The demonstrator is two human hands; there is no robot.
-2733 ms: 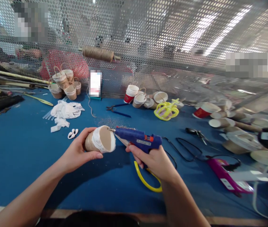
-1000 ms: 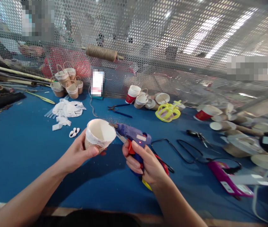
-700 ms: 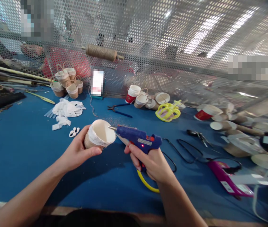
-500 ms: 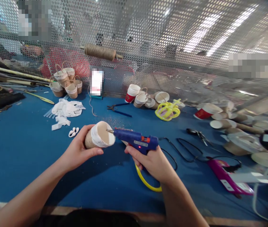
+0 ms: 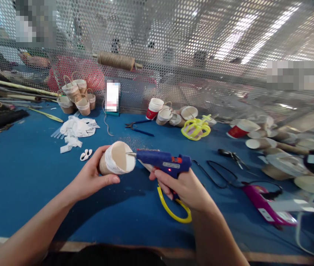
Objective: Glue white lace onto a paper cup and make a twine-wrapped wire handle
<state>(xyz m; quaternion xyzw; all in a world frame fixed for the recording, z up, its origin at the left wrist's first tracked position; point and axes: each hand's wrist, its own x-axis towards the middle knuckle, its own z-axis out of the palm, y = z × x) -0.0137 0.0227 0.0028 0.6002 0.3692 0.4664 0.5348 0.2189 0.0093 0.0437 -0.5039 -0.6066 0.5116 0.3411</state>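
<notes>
Yellow plastic (image 5: 184, 221) loops across the blue surface (image 5: 104, 225) beneath the right hand (image 5: 180, 184), clasped round a blue glue gun (image 5: 155, 158); the left hand (image 5: 92, 177) curls about a tilted brown cup (image 5: 112, 160) banded in white, the nozzle (image 5: 132, 153) at its mouth. Beyond are white scraps (image 5: 78, 127), then handled cups (image 5: 83, 106) before a perforated metal screen (image 5: 168, 22).
</notes>
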